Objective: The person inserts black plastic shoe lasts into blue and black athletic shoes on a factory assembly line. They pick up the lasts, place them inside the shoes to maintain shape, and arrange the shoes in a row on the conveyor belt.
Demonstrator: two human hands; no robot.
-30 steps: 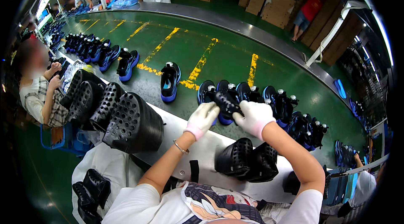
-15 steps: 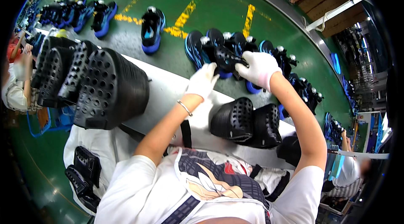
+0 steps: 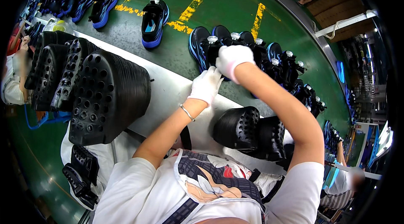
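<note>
Both my hands wear white gloves and meet at a black and blue sports shoe [image 3: 198, 48], the leftmost of a close row beyond the bench edge. My right hand [image 3: 235, 60] curls down over its opening, palm turned away, and hides what its fingers grip. Just below it, my left hand [image 3: 205, 86] has its fingers bent together at the heel; their tips are partly hidden. The black perforated piece seen before is out of sight under the hands. On the bench by my right forearm lie a stack of black perforated shell-shaped pieces [image 3: 237, 128] and a second such stack [image 3: 271, 137].
A tall nested stack of black perforated pieces [image 3: 94, 93] stands on the white bench [image 3: 170, 93] at left, with more stacks behind. A single shoe [image 3: 153, 24] stands apart on the grey surface beyond. Other people work at far left and lower right [image 3: 341, 182].
My right hand has moved left and turned over the leftmost shoe, closer to my left hand. The black perforated piece it held has gone out of sight. My left hand has shifted slightly right.
</note>
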